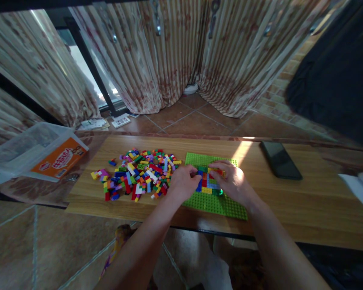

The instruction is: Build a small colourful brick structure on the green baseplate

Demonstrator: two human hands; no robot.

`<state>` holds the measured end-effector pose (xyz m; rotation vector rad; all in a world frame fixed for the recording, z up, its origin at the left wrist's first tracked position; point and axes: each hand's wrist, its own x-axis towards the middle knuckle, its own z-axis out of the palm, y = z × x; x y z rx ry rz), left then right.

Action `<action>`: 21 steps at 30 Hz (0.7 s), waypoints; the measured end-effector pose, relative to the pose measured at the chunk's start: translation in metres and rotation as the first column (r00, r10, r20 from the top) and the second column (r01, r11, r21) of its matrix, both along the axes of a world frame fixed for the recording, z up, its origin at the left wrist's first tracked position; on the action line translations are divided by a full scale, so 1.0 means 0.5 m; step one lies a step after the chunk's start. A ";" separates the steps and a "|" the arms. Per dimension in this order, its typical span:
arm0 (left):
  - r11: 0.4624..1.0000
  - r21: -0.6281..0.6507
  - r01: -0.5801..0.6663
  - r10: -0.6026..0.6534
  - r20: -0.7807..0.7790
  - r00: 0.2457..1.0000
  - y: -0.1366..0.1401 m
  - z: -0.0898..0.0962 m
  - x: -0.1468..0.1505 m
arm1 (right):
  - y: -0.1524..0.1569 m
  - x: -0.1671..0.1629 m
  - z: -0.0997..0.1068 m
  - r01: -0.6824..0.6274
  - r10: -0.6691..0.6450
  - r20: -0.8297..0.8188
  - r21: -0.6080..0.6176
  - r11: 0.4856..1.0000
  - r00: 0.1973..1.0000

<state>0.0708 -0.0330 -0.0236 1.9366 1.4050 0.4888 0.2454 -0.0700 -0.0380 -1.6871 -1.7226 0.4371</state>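
Observation:
A green studded baseplate (218, 206) lies on the wooden table, bearing a low block of toy building bricks (206, 190) in blue, red, yellow, light blue and green. At the block's left side, my left hand (182, 184) has its thumb and fingers closed against the blue bricks. My right hand (232, 179) reaches over the block's right side, with a yellow-orange brick (220, 172) between its curled thumb and fingers. The fingers partly cover the block, so its right part is hidden.
Many loose coloured bricks (148, 175) are heaped left of the baseplate. A clear plastic box (33, 149) with an orange label stands at the far left. To the right lie a black phone (280, 160) and white paper (358, 191). Curtains (169, 60) hang behind the table (320, 205).

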 end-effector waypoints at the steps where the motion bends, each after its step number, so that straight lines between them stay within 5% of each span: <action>1: 1.000 -0.010 -0.009 0.009 0.001 1.000 0.001 0.000 0.001 | 0.000 -0.002 0.000 -0.009 0.009 0.006 -0.006 1.000 1.000; 21: 0.997 -0.040 -0.068 0.064 -0.091 0.994 0.002 0.003 0.009 | 0.013 -0.037 -0.018 0.005 -0.004 0.102 -0.005 1.000 0.995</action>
